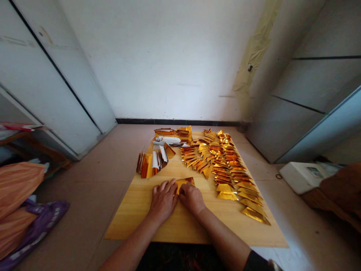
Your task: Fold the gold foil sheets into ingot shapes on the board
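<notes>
Just in front of me on the wooden board (pixel 138 222), a sheet of gold foil paper (pixel 189 181) lies under both my hands. My left hand (pixel 163 199) is bent over the sheet's left end, with its fingers close together and the tips pressed on the foil. On the sheet's near right part, my right hand (pixel 193 197) has its fingers curled in, gripping the foil; the thumbs are largely hidden. To the right, folded gold foil pieces (pixel 225 188) overlap in long rows. Beyond my left hand stand loose, curled gold foil sheets (pixel 147 165) with white backs.
More foil sheets (pixel 183 133) and a white bundle (pixel 167 140) lie at the board's far side. Behind is a white wall (pixel 169 67). Orange and purple bags (pixel 42 222) are on the left; a white box (pixel 299 177) stands on the right by a grey cabinet (pixel 304 86).
</notes>
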Tool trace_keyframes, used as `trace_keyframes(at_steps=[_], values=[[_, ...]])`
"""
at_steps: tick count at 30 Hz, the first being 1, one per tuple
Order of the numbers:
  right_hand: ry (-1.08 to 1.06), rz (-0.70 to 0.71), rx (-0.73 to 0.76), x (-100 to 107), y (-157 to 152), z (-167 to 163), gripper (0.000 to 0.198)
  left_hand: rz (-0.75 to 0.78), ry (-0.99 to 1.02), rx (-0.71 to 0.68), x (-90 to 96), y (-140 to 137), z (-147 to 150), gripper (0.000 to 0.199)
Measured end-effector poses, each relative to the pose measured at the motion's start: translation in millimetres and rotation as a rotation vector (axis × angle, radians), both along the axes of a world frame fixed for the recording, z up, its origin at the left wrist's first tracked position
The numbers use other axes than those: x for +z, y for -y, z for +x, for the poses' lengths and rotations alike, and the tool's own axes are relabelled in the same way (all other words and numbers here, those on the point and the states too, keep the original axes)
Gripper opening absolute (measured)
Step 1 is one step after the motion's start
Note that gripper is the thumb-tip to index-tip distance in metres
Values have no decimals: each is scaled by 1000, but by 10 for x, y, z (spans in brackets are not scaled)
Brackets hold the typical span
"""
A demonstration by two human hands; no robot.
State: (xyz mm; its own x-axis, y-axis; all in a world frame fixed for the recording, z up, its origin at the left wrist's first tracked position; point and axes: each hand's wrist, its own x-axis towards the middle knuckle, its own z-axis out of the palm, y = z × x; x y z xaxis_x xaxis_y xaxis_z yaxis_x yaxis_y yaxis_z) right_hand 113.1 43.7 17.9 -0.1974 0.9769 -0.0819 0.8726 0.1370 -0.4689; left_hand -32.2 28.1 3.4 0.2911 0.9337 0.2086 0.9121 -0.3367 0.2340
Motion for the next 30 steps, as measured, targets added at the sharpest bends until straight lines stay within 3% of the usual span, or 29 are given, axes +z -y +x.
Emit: trace_keyframes(at_steps=[7, 19, 30], values=[[-40, -43, 0, 32, -30, 85, 18, -50, -10, -26, -1, -5, -54, 38], [-105, -67, -78, 75, -33, 520, 21, -162, -59, -82, 35, -35, -137, 44], [-82, 4, -170, -7, -44, 676, 23, -215, -49, -121, 99, -75, -192, 49]])
